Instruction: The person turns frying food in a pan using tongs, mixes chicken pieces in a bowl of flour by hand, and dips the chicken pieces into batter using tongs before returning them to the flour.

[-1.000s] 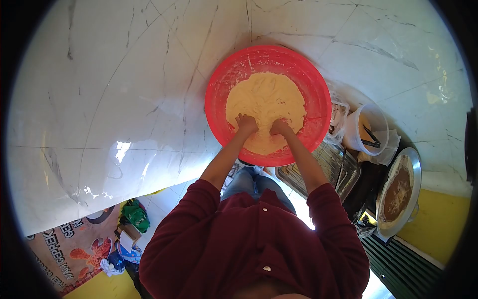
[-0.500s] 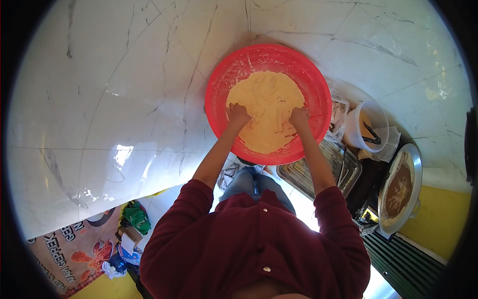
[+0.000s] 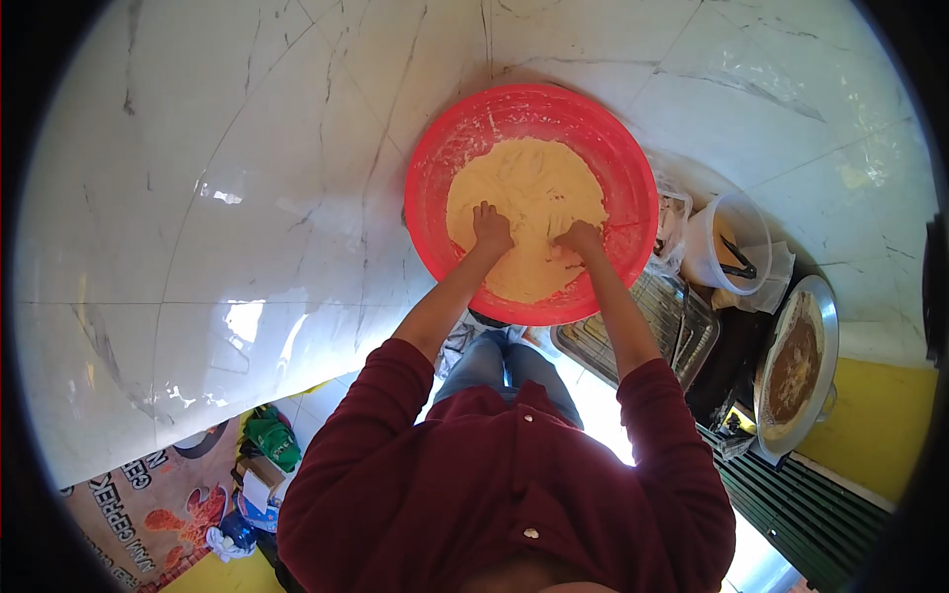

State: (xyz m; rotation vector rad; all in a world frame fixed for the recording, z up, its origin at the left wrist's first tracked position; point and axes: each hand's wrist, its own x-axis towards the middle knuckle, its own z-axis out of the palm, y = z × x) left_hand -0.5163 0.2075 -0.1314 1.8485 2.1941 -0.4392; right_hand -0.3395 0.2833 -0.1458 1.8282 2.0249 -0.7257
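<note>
A wide red plastic basin [image 3: 633, 178] holds a broad layer of pale yellow flour-like powder [image 3: 534, 272], with some of it dusted up the inner wall. My left hand [image 3: 491, 229] rests on the powder left of the middle, its fingers stretched out and slightly apart. Right of the middle, my right hand [image 3: 580, 238] points inward with its fingers extended and the tips partly sunk in the powder. Neither hand visibly grips an object.
Marbled tile walls [image 3: 287, 188] rise behind and left of the basin. To the right are a wire rack on a tray [image 3: 657, 321], a clear plastic tub [image 3: 707, 247] with black-handled tongs [image 3: 739, 262], and a large round metal pan [image 3: 825, 326] with brown-and-cream contents.
Both hands have moved inward toward the middle of the basin and are closer together. The left hand's fingers now point away from me, and the powder between the hands is disturbed.
</note>
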